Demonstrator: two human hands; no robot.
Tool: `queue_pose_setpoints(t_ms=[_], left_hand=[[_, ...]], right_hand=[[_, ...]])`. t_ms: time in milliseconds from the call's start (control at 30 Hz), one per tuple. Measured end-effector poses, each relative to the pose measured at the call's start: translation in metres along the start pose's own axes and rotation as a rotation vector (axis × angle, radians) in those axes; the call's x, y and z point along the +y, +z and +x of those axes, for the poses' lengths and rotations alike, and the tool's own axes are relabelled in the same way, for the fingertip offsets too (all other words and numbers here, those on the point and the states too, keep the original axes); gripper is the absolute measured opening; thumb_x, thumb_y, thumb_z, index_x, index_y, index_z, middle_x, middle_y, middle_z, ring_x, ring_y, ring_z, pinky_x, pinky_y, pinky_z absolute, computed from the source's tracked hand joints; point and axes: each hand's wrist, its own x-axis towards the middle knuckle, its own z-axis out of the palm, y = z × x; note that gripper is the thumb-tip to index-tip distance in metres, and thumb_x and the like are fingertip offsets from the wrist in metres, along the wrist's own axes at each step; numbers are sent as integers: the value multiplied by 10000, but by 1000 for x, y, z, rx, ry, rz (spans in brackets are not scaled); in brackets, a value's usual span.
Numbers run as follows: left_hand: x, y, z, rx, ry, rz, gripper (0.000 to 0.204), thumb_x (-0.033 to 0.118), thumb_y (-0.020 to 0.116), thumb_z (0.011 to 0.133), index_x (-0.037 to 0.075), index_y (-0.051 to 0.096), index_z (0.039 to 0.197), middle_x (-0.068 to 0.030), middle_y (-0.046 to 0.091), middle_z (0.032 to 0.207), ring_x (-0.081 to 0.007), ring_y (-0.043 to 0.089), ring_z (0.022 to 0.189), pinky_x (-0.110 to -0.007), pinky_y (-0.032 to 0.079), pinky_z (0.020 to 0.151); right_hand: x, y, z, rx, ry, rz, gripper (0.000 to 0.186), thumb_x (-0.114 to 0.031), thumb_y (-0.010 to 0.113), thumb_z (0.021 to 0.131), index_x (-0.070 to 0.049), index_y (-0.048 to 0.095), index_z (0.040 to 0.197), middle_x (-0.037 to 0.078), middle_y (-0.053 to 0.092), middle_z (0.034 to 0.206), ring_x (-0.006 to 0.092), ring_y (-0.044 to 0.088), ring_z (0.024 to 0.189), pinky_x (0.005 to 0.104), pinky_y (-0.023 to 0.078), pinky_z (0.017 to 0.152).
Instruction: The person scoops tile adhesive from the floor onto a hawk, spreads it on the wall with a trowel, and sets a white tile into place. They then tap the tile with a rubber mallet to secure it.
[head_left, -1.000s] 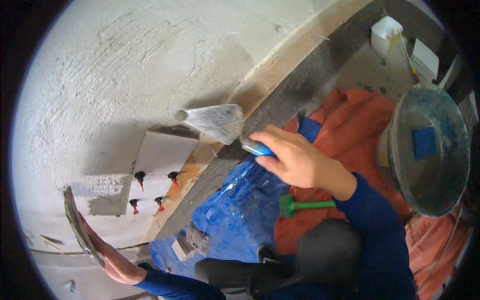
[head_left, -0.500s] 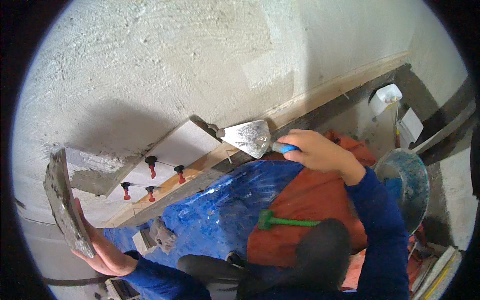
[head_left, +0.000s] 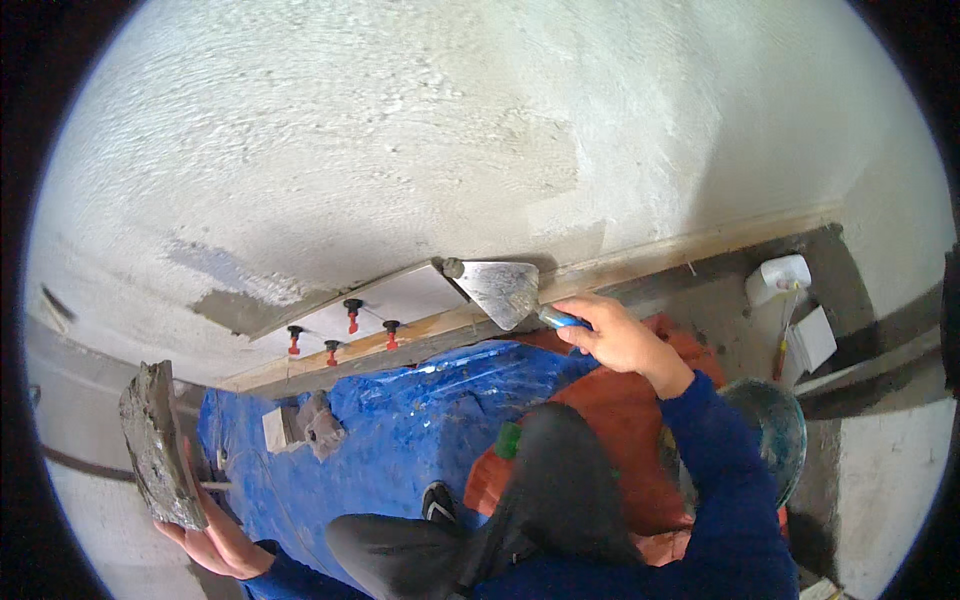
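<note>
My left hand [head_left: 218,542] is closed on the lower end of a tile [head_left: 158,448], held nearly upright, its visible face coated with grey mortar. With my right hand [head_left: 632,342] I grip the blue handle of a trowel [head_left: 503,290]. Its triangular blade points left, and a lump of mortar [head_left: 453,267] sits at the tip, by the right end of a white tile [head_left: 405,300] on the wall. Red and black levelling clips [head_left: 352,316] stand out along that tile's edges.
A wooden batten [head_left: 700,238] runs along the wall's foot. Blue sheeting [head_left: 390,410] and orange cloth [head_left: 640,440] cover the floor. A green mallet head [head_left: 508,440] shows beside my knee. Right stand a bucket [head_left: 785,440] and white container [head_left: 778,278]; mortar patches [head_left: 240,310] mark the wall.
The view has tilted, showing more wall. The trowel tip is nearer the wall tile's right end. My left hand still holds the coated tile, and my knee now hides most of the mallet.
</note>
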Motion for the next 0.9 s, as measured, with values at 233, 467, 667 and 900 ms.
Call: queue_pose_setpoints(t_ms=[233, 467, 667, 900], left_hand=[[29, 18, -19, -101, -60, -108, 806, 274, 481, 1068, 37, -23, 1650, -237, -114, 1708, -426, -126, 1570, -571, 24, 1302], [38, -24, 18, -125, -72, -227, 783, 286, 505, 1060, 14, 64, 1647, -264, -38, 1707, -438, -93, 1572, -610, 53, 1288], [27, -87, 26, -160, -164, -217, 711, 357, 517, 1068, 28, 233, 1629, -229, 120, 1711, -413, 68, 1583, -606, 103, 1283], [-11, -141, 12, 19, -197, -264, 685, 465, 504, 1070, 58, 349, 1599, -191, 295, 1676, -407, 255, 1543, -632, 133, 1257]], right_hand=[[-63, -5, -5, 111, -81, 9, 407, -166, 675, 980, -2, 613, 1348, 175, 666, 1138, 328, 677, 929, 416, 556, 802], [-150, 5, 34, 111, -143, -493, 358, -151, 669, 940, -80, 655, 1291, 124, 607, 1050, 354, 686, 850, 471, 575, 726], [-182, 34, 63, 47, -220, -684, 380, -133, 682, 906, -68, 666, 1280, 117, 600, 1040, 335, 684, 861, 463, 571, 729], [-197, 54, 69, 59, -239, -792, 358, -108, 694, 899, -89, 697, 1256, 88, 608, 1021, 298, 659, 862, 435, 552, 724]])
